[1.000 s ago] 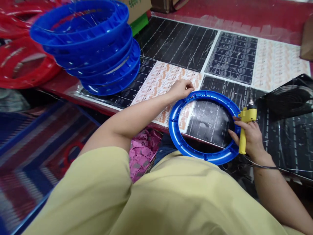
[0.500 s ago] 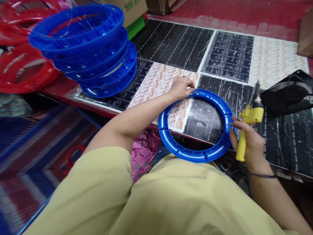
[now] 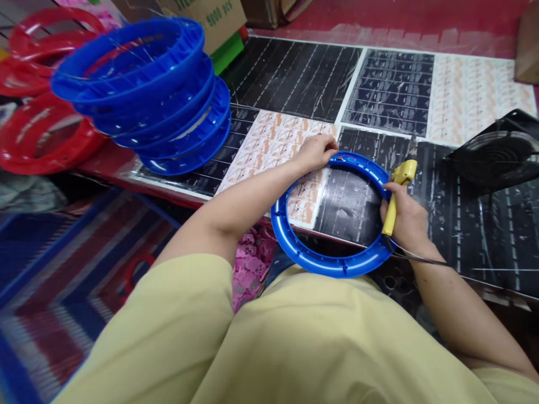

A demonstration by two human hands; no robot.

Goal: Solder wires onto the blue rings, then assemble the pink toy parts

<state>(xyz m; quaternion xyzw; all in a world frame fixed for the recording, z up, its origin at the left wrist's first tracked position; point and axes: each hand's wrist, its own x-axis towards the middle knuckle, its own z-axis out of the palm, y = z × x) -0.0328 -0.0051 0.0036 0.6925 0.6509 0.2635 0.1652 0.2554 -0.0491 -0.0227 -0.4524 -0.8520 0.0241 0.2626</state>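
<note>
A blue plastic ring [image 3: 337,266] leans over the table's front edge, close against my body. My left hand [image 3: 315,152] is closed at its far rim, the fingertips pinched there beside a small reddish spot; whatever lies between them is too small to make out. My right hand [image 3: 407,216] is closed round the yellow handle of a soldering gun [image 3: 391,210], beside the ring's right rim. The gun's metal tip points up and away from me, and a dark cord trails from its lower end past my wrist.
A stack of blue rings [image 3: 168,134] stands at the left, with several red rings [image 3: 46,151] behind it. A black fan [image 3: 497,154] is on the right side of the table. Cardboard boxes [image 3: 210,25] line the back. Below left sits a blue crate [image 3: 25,235].
My right hand has moved left and slightly up with the soldering gun, turning it more upright over the ring's right rim. My left hand stays at the far rim.
</note>
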